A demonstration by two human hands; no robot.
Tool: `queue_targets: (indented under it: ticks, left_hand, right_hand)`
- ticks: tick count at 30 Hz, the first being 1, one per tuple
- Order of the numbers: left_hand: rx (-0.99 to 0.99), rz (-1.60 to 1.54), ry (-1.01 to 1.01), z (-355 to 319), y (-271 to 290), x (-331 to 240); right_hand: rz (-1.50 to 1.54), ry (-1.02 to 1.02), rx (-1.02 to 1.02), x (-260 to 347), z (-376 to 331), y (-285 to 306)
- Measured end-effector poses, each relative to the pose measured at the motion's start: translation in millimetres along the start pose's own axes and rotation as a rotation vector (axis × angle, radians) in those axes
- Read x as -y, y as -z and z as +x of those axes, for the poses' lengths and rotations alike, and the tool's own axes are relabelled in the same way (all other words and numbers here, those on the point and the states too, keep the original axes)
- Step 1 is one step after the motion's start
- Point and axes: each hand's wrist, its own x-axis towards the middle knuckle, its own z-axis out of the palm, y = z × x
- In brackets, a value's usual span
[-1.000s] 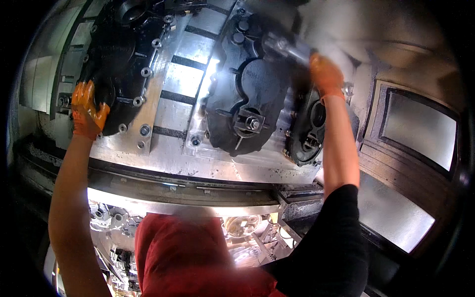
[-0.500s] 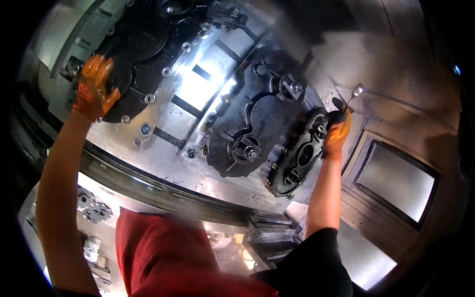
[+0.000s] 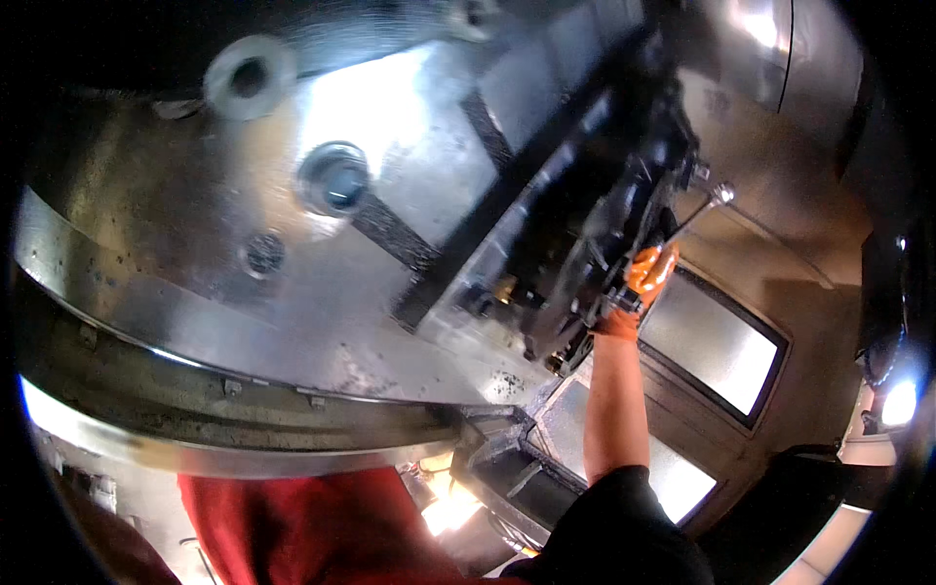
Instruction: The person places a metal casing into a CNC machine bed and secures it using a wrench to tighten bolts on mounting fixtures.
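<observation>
My right hand [image 3: 651, 273], in an orange glove, is closed around a wrench [image 3: 696, 214] whose shiny end points up and to the right. Beside that hand stands a dark, blurred metal part [image 3: 624, 185] with bolts and clamps, on the right side of a metal fixture plate [image 3: 322, 283]. Whether the hand touches the part, I cannot tell. My left hand is out of the picture; just a dark bit of that arm [image 3: 112, 536] shows at the lower left corner.
A pale ring-shaped boss [image 3: 250, 78] and a round bolt hole [image 3: 335, 178] sit close at the upper left. The machine's curved front ledge [image 3: 244, 424] runs before my red-clothed body. Framed windows [image 3: 717, 336] and a bright lamp [image 3: 899, 402] are at the right.
The view has moved in much closer to the plate and its left part. My left hand has gone out of sight. The right hand still grips the wrench, now tilted further to the right.
</observation>
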Motion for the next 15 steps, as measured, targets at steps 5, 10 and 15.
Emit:
queue_targets:
  ticks: [5,10,15]
  left_hand:
    - [-0.009,-0.136,0.15,-65,-7,-56]
    - [-0.008,-0.276,0.293,-116,-13,-102]
    - [-0.018,-0.375,0.422,-153,-24,-137]
  right_hand:
    - [-0.086,0.084,0.034,18,9,-22]
    - [0.262,-0.141,0.125,40,-3,-32]
    - [0.491,-0.361,0.194,56,-5,-35]
